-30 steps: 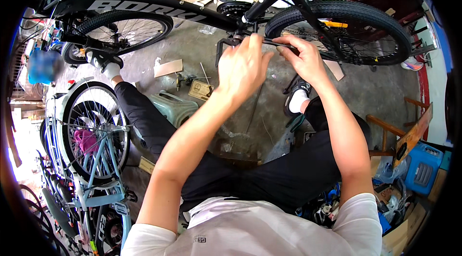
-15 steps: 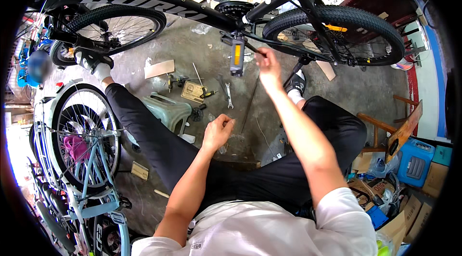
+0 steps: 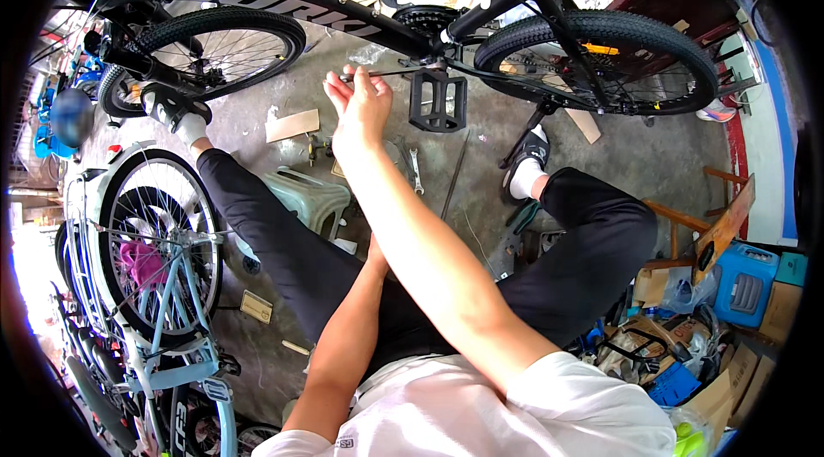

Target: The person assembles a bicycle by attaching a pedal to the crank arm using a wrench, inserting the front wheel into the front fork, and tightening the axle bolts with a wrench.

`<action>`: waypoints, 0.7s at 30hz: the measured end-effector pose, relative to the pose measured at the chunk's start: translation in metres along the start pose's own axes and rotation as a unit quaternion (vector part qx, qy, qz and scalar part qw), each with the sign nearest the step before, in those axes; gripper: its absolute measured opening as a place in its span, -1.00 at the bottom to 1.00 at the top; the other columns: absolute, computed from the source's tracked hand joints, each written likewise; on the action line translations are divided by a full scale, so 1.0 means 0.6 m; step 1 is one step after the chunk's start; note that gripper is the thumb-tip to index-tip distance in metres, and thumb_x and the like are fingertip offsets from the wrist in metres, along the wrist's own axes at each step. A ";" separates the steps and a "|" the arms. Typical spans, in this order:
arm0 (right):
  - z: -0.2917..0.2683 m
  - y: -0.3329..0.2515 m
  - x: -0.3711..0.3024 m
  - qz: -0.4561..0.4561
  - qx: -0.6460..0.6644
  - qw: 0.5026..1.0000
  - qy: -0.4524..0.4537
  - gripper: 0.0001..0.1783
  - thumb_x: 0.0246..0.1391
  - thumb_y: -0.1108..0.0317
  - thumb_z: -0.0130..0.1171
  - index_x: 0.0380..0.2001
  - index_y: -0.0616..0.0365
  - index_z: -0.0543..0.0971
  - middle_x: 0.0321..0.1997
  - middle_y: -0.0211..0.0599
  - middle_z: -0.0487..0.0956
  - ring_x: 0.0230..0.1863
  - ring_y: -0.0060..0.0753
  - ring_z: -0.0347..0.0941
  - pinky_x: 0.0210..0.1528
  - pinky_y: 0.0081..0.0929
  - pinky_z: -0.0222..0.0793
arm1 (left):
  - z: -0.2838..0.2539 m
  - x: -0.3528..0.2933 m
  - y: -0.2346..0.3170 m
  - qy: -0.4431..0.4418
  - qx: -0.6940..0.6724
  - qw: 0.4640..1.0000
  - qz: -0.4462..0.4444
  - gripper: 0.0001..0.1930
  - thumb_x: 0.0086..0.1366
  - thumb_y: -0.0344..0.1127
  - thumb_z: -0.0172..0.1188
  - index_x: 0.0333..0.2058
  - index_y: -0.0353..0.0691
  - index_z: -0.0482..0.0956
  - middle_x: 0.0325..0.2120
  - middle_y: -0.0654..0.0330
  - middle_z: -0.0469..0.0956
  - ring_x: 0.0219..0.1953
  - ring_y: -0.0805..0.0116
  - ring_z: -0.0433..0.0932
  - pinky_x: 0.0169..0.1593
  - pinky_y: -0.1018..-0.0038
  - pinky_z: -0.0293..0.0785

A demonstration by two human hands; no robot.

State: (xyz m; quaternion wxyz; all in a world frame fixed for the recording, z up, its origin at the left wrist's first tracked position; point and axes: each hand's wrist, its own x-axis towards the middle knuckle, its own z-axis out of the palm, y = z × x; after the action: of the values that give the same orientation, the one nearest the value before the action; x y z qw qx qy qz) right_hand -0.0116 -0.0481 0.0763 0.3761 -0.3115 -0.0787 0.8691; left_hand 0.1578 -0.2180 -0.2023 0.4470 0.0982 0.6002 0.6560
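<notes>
Right hand (image 3: 362, 103) swung left, fingers around bar (image 3: 400, 72); pedal (image 3: 415, 102) just right of grip. Left hand (image 3: 376, 254): grip hidden. Blue case (image 3: 748, 284) far right, contents unseen.

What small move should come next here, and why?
Perhaps the left hand should come up to steady the bicycle pedal: the right hand alone grips a slim dark bar reaching toward its inner end, while the left sits low, partly hidden.

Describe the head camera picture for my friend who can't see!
A bare right hand holds a thin dark bar by the pedal of a black bicycle; the left hand is mostly hidden behind the right forearm. A wrench lies on the floor, with a light-blue bicycle at left.
</notes>
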 end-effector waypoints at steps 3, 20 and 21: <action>0.033 -0.049 -0.040 -0.011 0.046 0.999 0.010 -0.81 0.30 0.38 0.13 -0.19 0.19 0.34 -0.14 -0.15 0.56 -0.22 -0.20 0.62 -0.11 -0.28 0.68 | 0.083 -0.009 0.117 0.010 -0.167 0.982 -0.088 -0.78 0.37 -0.22 0.23 -0.20 -0.26 0.53 -0.49 0.25 0.52 -0.41 0.30 0.49 -0.25 0.32 0.43; -0.119 -0.403 0.019 -0.236 -0.354 0.905 -0.007 -0.67 0.38 0.05 0.00 -0.21 0.09 0.54 -0.54 -0.49 0.47 -0.56 -0.66 0.39 -0.51 -0.63 0.34 | 0.118 -0.015 0.232 0.036 0.324 0.942 -0.080 -0.68 0.36 -0.11 0.15 -0.29 -0.32 0.58 -0.51 0.18 0.65 -0.53 0.42 0.60 -0.36 0.42 0.48; -0.149 -0.398 0.045 -0.241 -0.359 0.902 0.014 -0.66 0.39 0.06 -0.02 -0.22 0.09 0.54 -0.54 -0.48 0.48 -0.56 -0.66 0.39 -0.52 -0.63 0.32 | 0.121 -0.013 0.235 0.037 0.321 0.942 -0.089 -0.68 0.36 -0.11 0.15 -0.28 -0.32 0.58 -0.51 0.18 0.65 -0.54 0.41 0.59 -0.36 0.42 0.48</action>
State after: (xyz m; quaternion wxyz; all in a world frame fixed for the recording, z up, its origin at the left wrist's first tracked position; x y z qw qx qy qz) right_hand 0.1728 0.1305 0.0809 0.4374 -0.4089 -0.4530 0.6605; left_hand 0.1445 -0.1559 -0.0568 0.4256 0.1582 0.8015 0.3891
